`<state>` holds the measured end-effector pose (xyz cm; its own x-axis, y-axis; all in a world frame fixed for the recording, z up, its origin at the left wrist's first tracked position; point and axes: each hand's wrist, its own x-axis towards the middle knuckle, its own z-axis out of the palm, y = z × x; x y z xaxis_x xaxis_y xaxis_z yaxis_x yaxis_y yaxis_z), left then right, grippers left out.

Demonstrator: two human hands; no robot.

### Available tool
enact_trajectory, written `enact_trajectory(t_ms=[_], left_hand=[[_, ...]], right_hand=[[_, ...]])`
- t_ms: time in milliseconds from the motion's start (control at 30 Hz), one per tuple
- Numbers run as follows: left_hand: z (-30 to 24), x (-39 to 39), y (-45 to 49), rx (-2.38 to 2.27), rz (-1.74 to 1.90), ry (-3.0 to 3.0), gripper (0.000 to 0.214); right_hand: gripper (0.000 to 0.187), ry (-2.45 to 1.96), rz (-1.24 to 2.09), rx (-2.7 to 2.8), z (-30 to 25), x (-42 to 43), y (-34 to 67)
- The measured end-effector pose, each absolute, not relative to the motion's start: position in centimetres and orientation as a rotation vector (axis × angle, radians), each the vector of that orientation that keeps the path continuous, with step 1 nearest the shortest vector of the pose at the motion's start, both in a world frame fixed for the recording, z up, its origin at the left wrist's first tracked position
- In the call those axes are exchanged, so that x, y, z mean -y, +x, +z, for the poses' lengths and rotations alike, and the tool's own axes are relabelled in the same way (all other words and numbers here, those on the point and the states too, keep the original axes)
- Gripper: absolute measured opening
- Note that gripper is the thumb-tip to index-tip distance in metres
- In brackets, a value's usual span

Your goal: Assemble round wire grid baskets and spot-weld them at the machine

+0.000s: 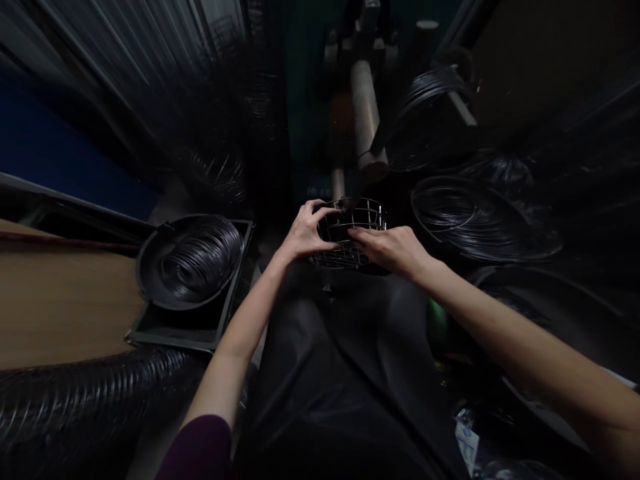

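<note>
Amid wire coils (200,261), left hand (303,233) and right hand (390,250) grip one basket (353,223).

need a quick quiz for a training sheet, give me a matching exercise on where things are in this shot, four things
Things:
1. metal wire basket
2. coil of black wire
3. corrugated black hose
4. purple sleeve

Places:
A. around the left arm
B. inside a round black pan
C. between the left hand and the right hand
D. at lower left, below a wooden surface

Pairs: 1-C, 2-B, 3-D, 4-A
</note>
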<state>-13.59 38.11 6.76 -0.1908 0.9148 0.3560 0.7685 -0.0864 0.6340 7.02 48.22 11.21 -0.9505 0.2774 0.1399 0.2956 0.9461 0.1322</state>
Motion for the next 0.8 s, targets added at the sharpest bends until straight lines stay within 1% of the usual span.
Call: enact_trajectory(t_ms=[233, 467, 633, 800], left_hand=[[6.8, -38.5, -14.1, -1.921, 1.209, 1.862, 0.074], [6.9, -40.2, -15.1, -1.957, 1.24, 1.788, 0.074], [6.9, -41.0, -16.0, -1.928, 1.247, 1.837, 0.074], [6.9, -42.5, -17.3, -1.976, 1.239, 1.806, 0.073]], right_hand=[[0.034, -0.499, -0.103, 2.884, 10.7, -48.3, 8.0], [0.022, -0.706, -0.052, 2.735, 10.0, -50.0, 7.5], [0.021, -0.706, 0.09, 2.679, 9.6, -51.1, 6.9], [0.015, -0.748, 0.237, 2.572, 9.2, -52.8, 5.5]])
